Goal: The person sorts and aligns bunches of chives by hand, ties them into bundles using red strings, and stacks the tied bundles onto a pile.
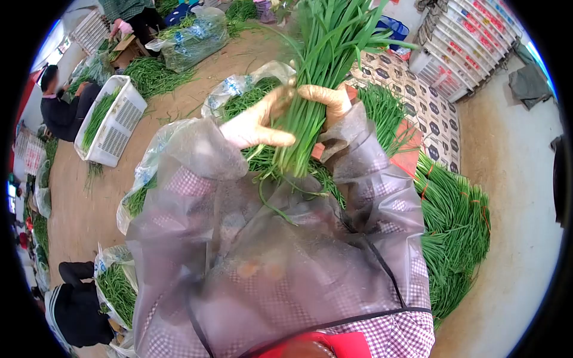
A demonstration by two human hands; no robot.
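Note:
A bunch of long green garlic chives (322, 59) stands upright in front of my chest, leaf tips up. My right hand (329, 102), in a pale glove, is closed around it, thumb across the front. At the bunch's left edge my gloved left hand (258, 122) is open, thumb spread from the fingers; the fingertips are at the leaves and partly hidden. A few loose stalks (277, 206) hang below against my translucent smock. Under my hands lie more loose chives (256, 95) in a clear plastic bag (218, 98).
Banded chive bundles (453, 238) are piled at my right. Stacked white crates (459, 48) stand at the back right, and a white basket (122, 122) of chives at left. Other people (65, 107) sit among chive bags (194, 45) on the left.

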